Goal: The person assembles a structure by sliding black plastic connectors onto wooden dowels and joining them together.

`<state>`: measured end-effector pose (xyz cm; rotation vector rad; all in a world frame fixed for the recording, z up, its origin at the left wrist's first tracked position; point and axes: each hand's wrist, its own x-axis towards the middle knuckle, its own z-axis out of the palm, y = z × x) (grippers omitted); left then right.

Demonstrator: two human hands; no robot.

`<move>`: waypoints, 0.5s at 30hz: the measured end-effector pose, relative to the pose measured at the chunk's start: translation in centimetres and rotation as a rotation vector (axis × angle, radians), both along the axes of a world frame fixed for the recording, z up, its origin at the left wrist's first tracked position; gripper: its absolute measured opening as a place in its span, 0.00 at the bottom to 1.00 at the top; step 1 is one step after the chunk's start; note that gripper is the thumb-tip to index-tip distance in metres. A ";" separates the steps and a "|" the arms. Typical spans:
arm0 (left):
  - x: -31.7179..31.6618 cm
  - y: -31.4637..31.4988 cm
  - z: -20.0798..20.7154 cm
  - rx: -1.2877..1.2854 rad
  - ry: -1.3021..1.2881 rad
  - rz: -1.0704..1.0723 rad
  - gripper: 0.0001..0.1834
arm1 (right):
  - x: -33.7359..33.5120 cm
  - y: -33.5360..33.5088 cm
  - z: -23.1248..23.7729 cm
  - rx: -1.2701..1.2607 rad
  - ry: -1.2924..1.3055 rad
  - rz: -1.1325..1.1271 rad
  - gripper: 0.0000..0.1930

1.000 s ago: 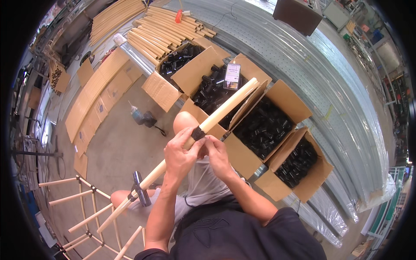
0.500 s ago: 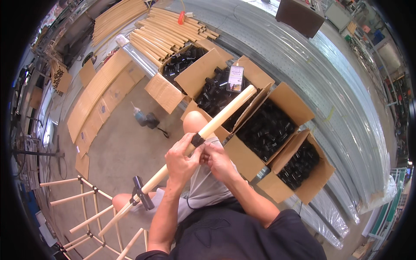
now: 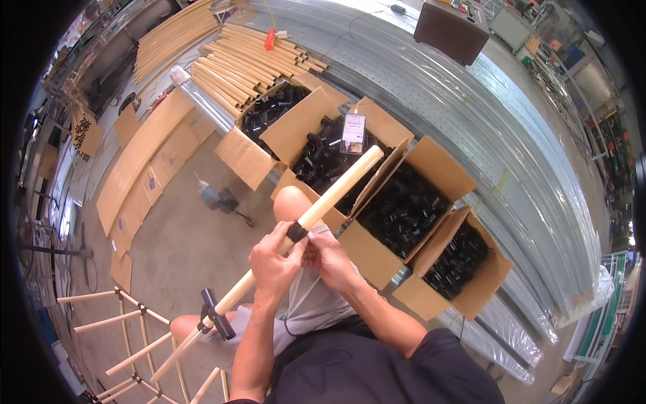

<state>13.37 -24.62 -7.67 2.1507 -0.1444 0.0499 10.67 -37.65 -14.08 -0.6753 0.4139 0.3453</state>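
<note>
A long cream-coloured tube [image 3: 343, 188] slants over my lap, its upper end above an open carton. My left hand [image 3: 274, 264] is closed round it, thumb and fingers at a black pipe connector [image 3: 297, 232] that sits on the tube. Close beside that connector, my right hand [image 3: 328, 258] has its fingertips pinched together; whatever they hold is too small or hidden to make out. Lower down, another black connector [image 3: 217, 314] with a crosswise sleeve is fitted on the tube near my knee.
Open cartons [image 3: 371, 252] full of black connectors stand ahead and right; a phone [image 3: 352, 132] rests on one. A cordless drill [image 3: 225, 200] lies on the floor. Tube frames [image 3: 142, 311] stand at the lower left. Stacked tubes [image 3: 232, 64] and wrapped metal lengths [image 3: 511, 161] lie beyond.
The whole view has shifted slightly, so the cartons and my hands appear a little further left. Both hands keep nearly the same grip at the connector.
</note>
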 end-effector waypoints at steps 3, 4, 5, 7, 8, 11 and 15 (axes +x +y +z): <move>-0.2 0.1 -0.7 0.010 -0.013 -0.003 0.18 | -0.5 0.1 0.2 -0.058 0.030 -0.018 0.13; -0.4 -0.1 -0.8 0.019 -0.025 -0.004 0.18 | -0.8 0.1 -1.1 -0.062 0.004 -0.021 0.13; -0.7 -0.3 -1.0 0.029 -0.031 -0.005 0.19 | -1.2 0.1 -1.4 -0.066 -0.015 -0.023 0.13; -1.1 -0.6 -1.0 0.065 -0.062 -0.005 0.19 | -1.5 -0.1 -1.7 0.047 -0.002 -0.054 0.13; -1.1 -0.8 -0.8 0.073 -0.070 -0.006 0.19 | -1.3 -0.2 -2.1 0.143 0.029 -0.065 0.13; -1.3 -0.7 -1.3 0.070 -0.036 0.009 0.20 | -1.3 -0.3 -1.7 0.162 0.077 -0.028 0.14; -1.1 -0.5 -1.6 0.049 -0.004 0.007 0.21 | -1.7 0.1 -0.2 -0.257 0.008 0.020 0.14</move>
